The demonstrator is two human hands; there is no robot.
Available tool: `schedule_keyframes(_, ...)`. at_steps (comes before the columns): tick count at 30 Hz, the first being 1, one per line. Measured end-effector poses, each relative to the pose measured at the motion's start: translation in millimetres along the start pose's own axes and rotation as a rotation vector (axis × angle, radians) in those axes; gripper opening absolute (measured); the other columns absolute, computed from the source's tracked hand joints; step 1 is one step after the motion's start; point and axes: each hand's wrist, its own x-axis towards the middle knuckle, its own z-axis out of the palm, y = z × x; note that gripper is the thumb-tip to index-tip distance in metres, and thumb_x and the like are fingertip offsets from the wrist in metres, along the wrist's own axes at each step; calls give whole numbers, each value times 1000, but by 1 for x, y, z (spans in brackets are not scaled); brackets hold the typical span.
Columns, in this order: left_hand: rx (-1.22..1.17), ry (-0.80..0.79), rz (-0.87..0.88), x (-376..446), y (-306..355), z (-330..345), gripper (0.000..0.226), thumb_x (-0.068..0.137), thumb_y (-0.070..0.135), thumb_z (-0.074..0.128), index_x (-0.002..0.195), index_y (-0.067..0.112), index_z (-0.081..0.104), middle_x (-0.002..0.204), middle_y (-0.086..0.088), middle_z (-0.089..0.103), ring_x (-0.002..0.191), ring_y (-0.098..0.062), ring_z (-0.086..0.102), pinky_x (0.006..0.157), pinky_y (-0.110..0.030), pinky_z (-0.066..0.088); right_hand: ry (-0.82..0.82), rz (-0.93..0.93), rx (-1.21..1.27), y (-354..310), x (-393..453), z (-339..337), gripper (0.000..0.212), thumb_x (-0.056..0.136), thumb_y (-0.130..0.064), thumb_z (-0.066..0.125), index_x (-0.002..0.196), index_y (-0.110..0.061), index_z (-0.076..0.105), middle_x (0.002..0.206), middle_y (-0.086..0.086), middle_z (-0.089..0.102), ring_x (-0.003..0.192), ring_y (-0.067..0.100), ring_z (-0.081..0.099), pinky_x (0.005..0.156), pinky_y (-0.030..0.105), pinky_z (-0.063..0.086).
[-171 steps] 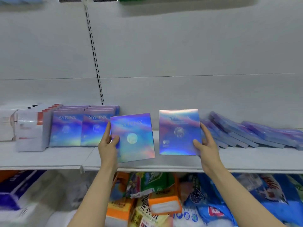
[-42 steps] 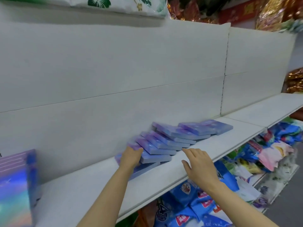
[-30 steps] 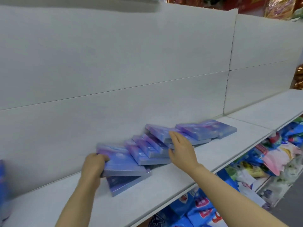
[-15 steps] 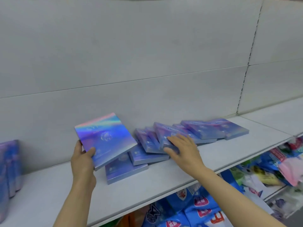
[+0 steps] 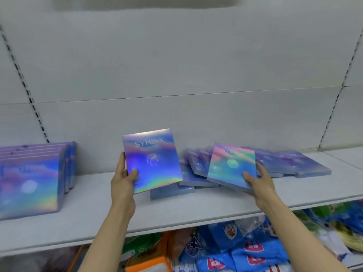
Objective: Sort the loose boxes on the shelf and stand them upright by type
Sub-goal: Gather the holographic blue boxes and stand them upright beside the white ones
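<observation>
At far left on the shelf (image 5: 176,211), the upright row (image 5: 33,177) of holographic boxes stands face-forward, several deep, its nearest box blurred. This row is the likely target for boxes of matching type, and it lies well to the left of both hands.

Left hand (image 5: 122,182): clamped on the left box (image 5: 152,160), thumb on the front face near the lower left corner, fingers along the left edge and behind. The box is raised clear of the shelf, nearly upright, long axis near vertical with a slight tilt, printed face toward the camera. The forearm rises steeply from below. This hand is the nearer one to the row; a gap of bare shelf lies between them.

Centre to right: the loose pile (image 5: 275,165) lies flat and fanned along the shelf, boxes overlapping one another, with one more box lying under the left box.

Right hand (image 5: 257,180): closed on the right box (image 5: 231,166) at its lower right corner, thumb on the face, fingers wrapped around the right edge. This box is tipped up off the pile at a shallow angle, face up and toward the camera, its left edge apparently still touching the boxes beneath. The forearm enters from lower right.

Judgement: the step in hand is comparing the two faces; placement calls for a leftward carry, left hand leading.
</observation>
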Motion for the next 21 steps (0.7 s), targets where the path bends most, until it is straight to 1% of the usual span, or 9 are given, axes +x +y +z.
schedule_keyframes(2, -25, 55, 1, -5, 0, -9, 67, 93, -6, 47, 144, 38, 46, 105, 4, 65, 86, -15, 56, 71, -24, 52, -35, -54, 39, 3, -12, 5, 57, 91, 1, 59, 139, -27, 45, 126, 13, 61, 103, 27, 61, 84, 39, 51)
schedule_keyframes(5, -73, 132, 27, -11, 0, -24, 57, 97, 0, 50, 142, 36, 51, 90, 19, 71, 90, -15, 60, 81, -32, 52, -118, -102, 123, 7, -37, 20, 60, 90, 7, 57, 139, -27, 47, 127, 12, 62, 104, 25, 62, 74, 29, 56)
schedule_keyframes(8, -81, 162, 67, -19, 8, -41, 44, 98, 14, 58, 138, 33, 55, 99, 21, 71, 88, -3, 67, 75, -23, 56, -212, -142, 174, 8, -65, 41, 64, 84, 5, 62, 137, -28, 49, 128, 9, 63, 112, 28, 61, 87, 41, 54)
schedule_keyframes(10, -85, 178, 88, -19, 14, -56, 44, 97, 18, 60, 139, 32, 55, 103, 25, 69, 92, 1, 65, 86, -25, 54, -250, -174, 185, 8, -83, 58, 65, 82, 3, 64, 138, -28, 49, 128, 5, 64, 115, 26, 61, 93, 45, 51)
schedule_keyframes(13, -69, 202, 107, -14, 26, -88, 49, 98, 20, 59, 144, 35, 49, 106, 39, 60, 97, 8, 55, 101, -22, 40, -278, -207, 179, 12, -112, 89, 64, 85, 8, 59, 138, -28, 50, 126, 7, 65, 110, 24, 63, 93, 44, 52)
schedule_keyframes(15, -51, 196, 133, -9, 35, -117, 51, 98, 21, 59, 142, 42, 48, 108, 36, 58, 96, 4, 51, 101, -19, 36, -281, -216, 189, 17, -132, 113, 65, 87, 9, 57, 138, -30, 50, 124, 9, 66, 106, 23, 64, 91, 41, 53)
schedule_keyframes(17, -72, 225, 128, -2, 44, -151, 50, 97, 22, 61, 142, 39, 49, 108, 34, 60, 106, -5, 55, 104, -22, 35, -286, -216, 194, 21, -153, 139, 65, 87, 8, 58, 138, -31, 50, 124, 7, 66, 108, 23, 64, 92, 39, 54)
schedule_keyframes(19, -81, 249, 125, 4, 52, -184, 50, 96, 22, 62, 143, 34, 49, 119, 30, 58, 126, -8, 52, 110, -28, 34, -289, -220, 205, 26, -175, 166, 66, 81, -2, 67, 139, -31, 49, 124, 6, 66, 111, 22, 64, 93, 38, 53)
schedule_keyframes(21, -76, 246, 130, 10, 59, -216, 50, 96, 20, 61, 143, 32, 49, 124, 29, 57, 128, -6, 50, 111, -30, 35, -297, -226, 205, 33, -197, 193, 74, 72, -14, 73, 140, -31, 48, 127, 4, 65, 115, 19, 62, 94, 36, 53)
